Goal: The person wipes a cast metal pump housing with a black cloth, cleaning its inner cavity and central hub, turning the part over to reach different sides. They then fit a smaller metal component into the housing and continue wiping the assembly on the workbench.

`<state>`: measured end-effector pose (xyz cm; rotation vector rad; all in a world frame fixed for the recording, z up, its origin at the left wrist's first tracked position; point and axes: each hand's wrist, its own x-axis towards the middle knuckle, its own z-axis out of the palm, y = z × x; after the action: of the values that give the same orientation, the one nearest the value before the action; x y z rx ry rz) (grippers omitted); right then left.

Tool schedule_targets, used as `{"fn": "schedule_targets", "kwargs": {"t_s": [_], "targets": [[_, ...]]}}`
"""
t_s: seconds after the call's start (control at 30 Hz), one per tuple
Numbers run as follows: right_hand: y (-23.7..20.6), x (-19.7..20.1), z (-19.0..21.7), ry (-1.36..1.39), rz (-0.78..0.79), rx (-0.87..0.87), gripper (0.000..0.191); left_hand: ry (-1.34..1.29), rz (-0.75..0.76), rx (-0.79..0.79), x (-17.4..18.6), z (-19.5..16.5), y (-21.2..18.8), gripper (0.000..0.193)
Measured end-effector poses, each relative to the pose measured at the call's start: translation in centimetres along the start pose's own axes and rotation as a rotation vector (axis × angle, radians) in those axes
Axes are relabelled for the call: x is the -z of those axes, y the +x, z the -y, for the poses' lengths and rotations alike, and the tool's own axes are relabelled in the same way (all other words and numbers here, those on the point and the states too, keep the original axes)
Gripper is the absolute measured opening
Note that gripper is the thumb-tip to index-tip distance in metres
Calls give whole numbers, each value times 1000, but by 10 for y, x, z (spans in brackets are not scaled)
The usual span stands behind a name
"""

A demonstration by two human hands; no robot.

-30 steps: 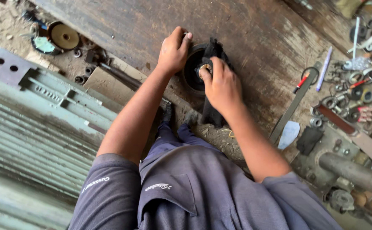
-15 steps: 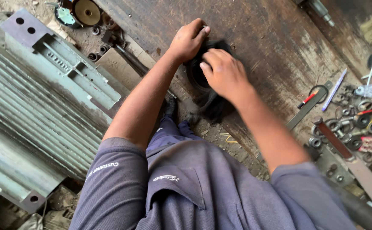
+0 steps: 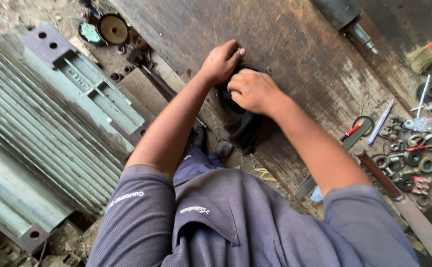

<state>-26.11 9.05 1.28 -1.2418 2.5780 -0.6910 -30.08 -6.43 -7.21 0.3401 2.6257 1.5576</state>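
- The left hand (image 3: 221, 62) curls over the far rim of a black round part (image 3: 230, 101), its grip closed on that rim with the fingers bent down.
- The right hand (image 3: 251, 91) lies on top of the same part, its grip narrow and pressed on the part; what sits under the palm I cannot tell.
- The black round part rests on the worn wooden desk (image 3: 295, 54), near its front edge, with a dark rag (image 3: 245, 131) hanging from it over the edge.
- Well to the right on the desk lie loose metal rings and washers (image 3: 413, 158), a red-handled tool (image 3: 350, 131), a pale pen (image 3: 380, 121) and a brush (image 3: 427, 53).
- To the left stands a ribbed grey-green metal housing (image 3: 43, 128).
- Beyond it, a brass-coloured disc (image 3: 113, 28) lies on the ground.
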Motion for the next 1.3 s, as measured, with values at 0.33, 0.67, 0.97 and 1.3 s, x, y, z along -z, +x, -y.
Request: {"fn": "schedule_targets", "kwargs": {"t_s": [0.33, 0.67, 0.97, 1.3], "targets": [[-39, -39, 1, 48, -488, -122, 19, 7, 20, 45, -2, 5, 2, 34], [-11, -69, 11, -263, -722, -124, 40, 105, -36, 54, 26, -19, -3, 46], [-15, -65, -25, 205, -471, -30, 32, 72, 13, 97, 30, -30, -8, 45], [-22, -82, -20, 126, -673, -55, 46, 67, 6, 96, 27, -28, -6, 46]]}}
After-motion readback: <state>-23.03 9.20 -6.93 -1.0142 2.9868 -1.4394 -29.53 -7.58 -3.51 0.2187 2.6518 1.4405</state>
